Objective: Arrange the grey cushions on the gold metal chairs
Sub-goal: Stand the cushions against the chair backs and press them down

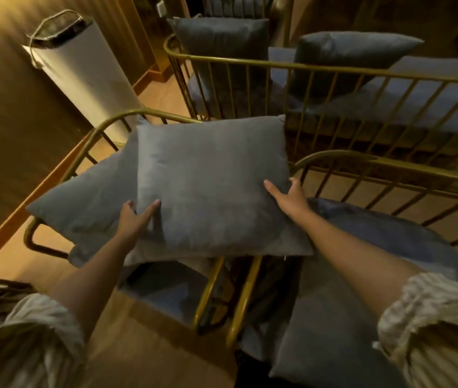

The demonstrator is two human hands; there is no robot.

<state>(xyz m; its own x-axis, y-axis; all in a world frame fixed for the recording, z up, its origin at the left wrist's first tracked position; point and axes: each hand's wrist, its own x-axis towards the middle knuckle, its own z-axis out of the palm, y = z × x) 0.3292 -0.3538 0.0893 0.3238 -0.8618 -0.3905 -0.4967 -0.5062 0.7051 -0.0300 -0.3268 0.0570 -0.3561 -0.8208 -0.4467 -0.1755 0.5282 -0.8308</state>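
I hold a grey square cushion [211, 186] tilted above the near left gold metal chair [96, 133]. My left hand [135, 219] grips its lower left edge and my right hand [289, 197] grips its right edge. A second grey cushion [88, 203] lies under it against that chair's left rail. The near right gold chair [376, 163] has a grey seat pad [390, 236]. Beyond stand a gold bench [334, 68] with a grey cushion [348, 57] and another chair with an upright grey cushion [222, 49].
A tall white cylinder-shaped bin [82, 68] with a rope handle stands by the wooden wall at the left. A wooden floor strip [155, 88] runs between it and the chairs. The two near chairs stand close side by side.
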